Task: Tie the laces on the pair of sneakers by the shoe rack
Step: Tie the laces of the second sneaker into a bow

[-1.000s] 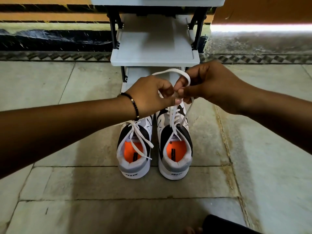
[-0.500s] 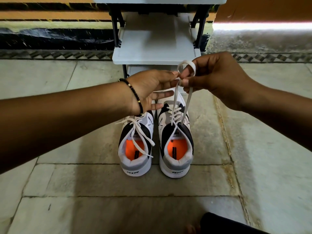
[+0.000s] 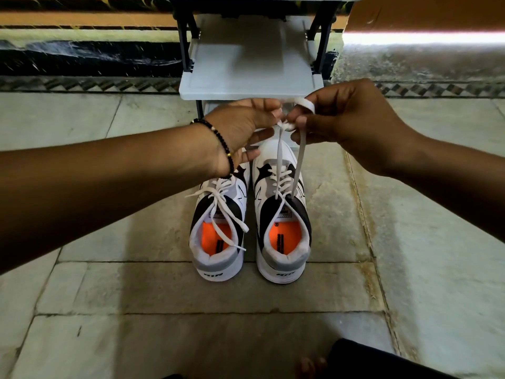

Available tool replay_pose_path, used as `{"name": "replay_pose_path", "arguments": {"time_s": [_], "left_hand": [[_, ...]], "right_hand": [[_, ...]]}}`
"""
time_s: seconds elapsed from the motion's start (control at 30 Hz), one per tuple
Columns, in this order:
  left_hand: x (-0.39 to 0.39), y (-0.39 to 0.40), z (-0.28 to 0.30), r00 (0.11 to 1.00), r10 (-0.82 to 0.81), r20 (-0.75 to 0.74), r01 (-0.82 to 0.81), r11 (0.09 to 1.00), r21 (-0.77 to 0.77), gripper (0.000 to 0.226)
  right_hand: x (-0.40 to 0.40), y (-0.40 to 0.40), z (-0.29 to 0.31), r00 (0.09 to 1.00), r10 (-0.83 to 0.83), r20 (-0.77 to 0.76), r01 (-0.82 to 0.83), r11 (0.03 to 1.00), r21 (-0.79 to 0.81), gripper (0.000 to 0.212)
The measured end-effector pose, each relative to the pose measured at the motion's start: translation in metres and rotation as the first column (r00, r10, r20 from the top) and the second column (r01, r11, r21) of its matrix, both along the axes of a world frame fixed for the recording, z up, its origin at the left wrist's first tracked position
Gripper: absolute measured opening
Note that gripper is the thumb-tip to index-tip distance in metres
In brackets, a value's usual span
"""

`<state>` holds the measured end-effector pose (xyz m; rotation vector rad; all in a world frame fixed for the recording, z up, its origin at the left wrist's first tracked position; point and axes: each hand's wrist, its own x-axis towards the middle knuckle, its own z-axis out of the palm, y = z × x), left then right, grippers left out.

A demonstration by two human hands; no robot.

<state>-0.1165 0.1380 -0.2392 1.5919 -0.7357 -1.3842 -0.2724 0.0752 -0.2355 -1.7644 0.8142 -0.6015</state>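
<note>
Right sneaker (image 3: 282, 214) on the stone floor (image 3: 410, 269) just before the shoe rack (image 3: 251, 86), touching its twin, white lace (image 3: 299, 149) drawn up taut in two strands to a half-formed knot between both hands. Pinched there: loop over a fingertip of the right hand (image 3: 352, 124), crossing nipped by thumb and forefinger of the left hand (image 3: 243, 127), other fingers spread. Likely failure: loop slipping off the fingertip before cinching (flat lace, little friction), collapsing the bow. Uneven pull could lift the shoe. Left sneaker (image 3: 218, 228) seemingly tied, ends trailing over the opening.
</note>
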Motion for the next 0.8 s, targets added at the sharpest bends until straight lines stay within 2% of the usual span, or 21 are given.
{"name": "replay_pose_path", "arguments": {"time_s": [0.1,0.17,0.37,0.43,0.5,0.57,0.6,0.67,0.73,0.8], "left_hand": [[0.005,0.000,-0.001,0.997,0.059,0.047,-0.057,0.997,-0.042,0.019],[0.014,0.001,-0.004,0.988,0.085,0.129,-0.078,0.995,-0.057,0.021],[0.046,0.011,-0.023,0.939,0.145,0.313,-0.111,0.986,-0.126,0.030],[0.058,0.014,-0.035,0.908,0.121,0.402,-0.081,0.990,-0.116,0.029],[0.069,0.013,-0.049,0.861,0.085,0.501,-0.066,0.996,-0.055,0.023],[0.073,0.014,-0.063,0.797,0.003,0.604,-0.039,0.998,0.047,0.015],[0.074,0.014,-0.071,0.746,-0.076,0.662,0.007,0.994,0.106,0.025],[0.071,0.015,-0.080,0.594,-0.247,0.766,0.150,0.969,0.197,0.042],[0.064,0.016,-0.083,0.460,-0.334,0.823,0.275,0.935,0.226,0.047],[0.057,0.013,-0.088,0.357,-0.377,0.854,0.382,0.894,0.235,0.045]], "right_hand": [[-0.001,-0.004,0.001,0.994,-0.082,-0.075,0.083,0.997,0.002,0.020],[-0.003,-0.007,0.001,0.982,-0.132,-0.134,0.138,0.990,0.036,0.023],[-0.018,-0.022,-0.012,0.934,-0.171,-0.313,0.255,0.933,0.252,0.024],[-0.024,-0.026,-0.020,0.919,-0.144,-0.367,0.306,0.846,0.436,0.027],[-0.030,-0.029,-0.029,0.916,-0.160,-0.369,0.371,0.692,0.620,0.025],[-0.034,-0.031,-0.040,0.908,-0.229,-0.351,0.417,0.582,0.698,0.018],[-0.033,-0.032,-0.044,0.900,-0.269,-0.342,0.435,0.560,0.705,0.014],[-0.030,-0.033,-0.049,0.886,-0.306,-0.348,0.463,0.604,0.649,0.009],[-0.024,-0.032,-0.052,0.888,-0.253,-0.384,0.432,0.747,0.505,0.018],[-0.015,-0.024,-0.055,0.901,-0.121,-0.417,0.264,0.915,0.305,0.030]]}}
